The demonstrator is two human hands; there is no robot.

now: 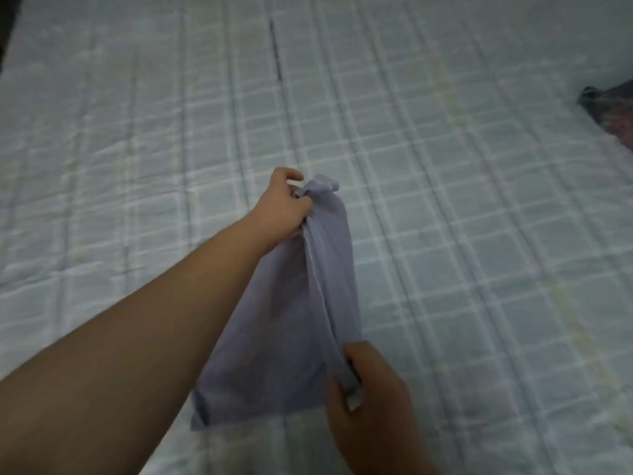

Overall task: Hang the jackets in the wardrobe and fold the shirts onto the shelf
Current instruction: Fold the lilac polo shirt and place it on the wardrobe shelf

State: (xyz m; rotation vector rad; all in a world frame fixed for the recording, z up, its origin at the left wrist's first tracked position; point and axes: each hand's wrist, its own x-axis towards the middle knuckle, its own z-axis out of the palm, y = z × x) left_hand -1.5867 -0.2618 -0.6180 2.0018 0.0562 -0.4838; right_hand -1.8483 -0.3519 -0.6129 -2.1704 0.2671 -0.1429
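Observation:
A pale lilac-blue shirt (281, 323) hangs folded in the air above the bed, stretched between my two hands. My left hand (286, 207) grips its far end, bunching the cloth in curled fingers. My right hand (370, 389) pinches the near end between thumb and fingers. The rest of the shirt drapes down to the left under my left forearm. A darker hem shows at its lower left corner.
A bed with a light blue checked quilt (445, 200) fills the view. A dark, crumpled garment (613, 111) lies at the right edge. A dark object shows at the top left corner (7, 22).

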